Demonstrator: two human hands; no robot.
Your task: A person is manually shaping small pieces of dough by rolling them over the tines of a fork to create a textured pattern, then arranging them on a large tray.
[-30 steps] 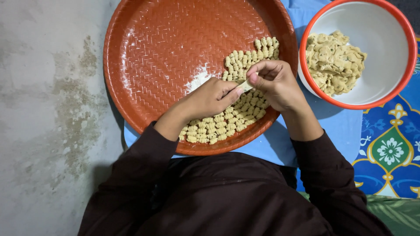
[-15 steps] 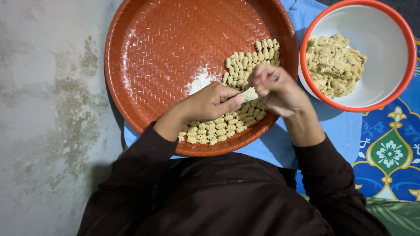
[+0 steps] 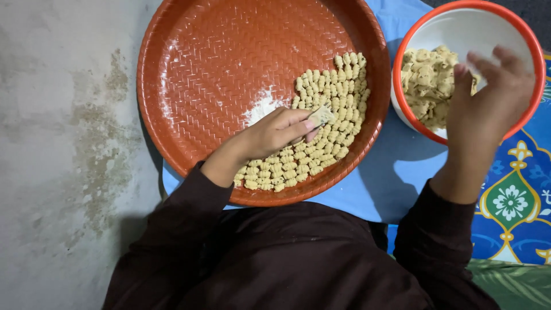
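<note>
My left hand [image 3: 270, 135] rests in the round orange woven-pattern tray [image 3: 229, 51], fingers pinched on a small pale dough piece [image 3: 322, 113]. Rows of small ridged dough pieces [image 3: 338, 95] lie along the tray's right and near side, next to a patch of white flour [image 3: 261, 108]. My right hand [image 3: 488, 109] hovers over the white bowl with an orange rim [image 3: 402, 63], fingers apart and blurred, just above the lumps of raw dough [image 3: 427, 80] inside. I see nothing in that hand.
Tray and bowl stand on a light blue cloth [image 3: 390, 178] over a blue patterned mat [image 3: 511, 201]. Bare stained concrete floor [image 3: 57, 143] lies to the left. My dark sleeves and lap fill the bottom of the view.
My right hand has left the tray and moved right to the bowl, opening its fingers. My left hand stays on the tray with the dough piece.
</note>
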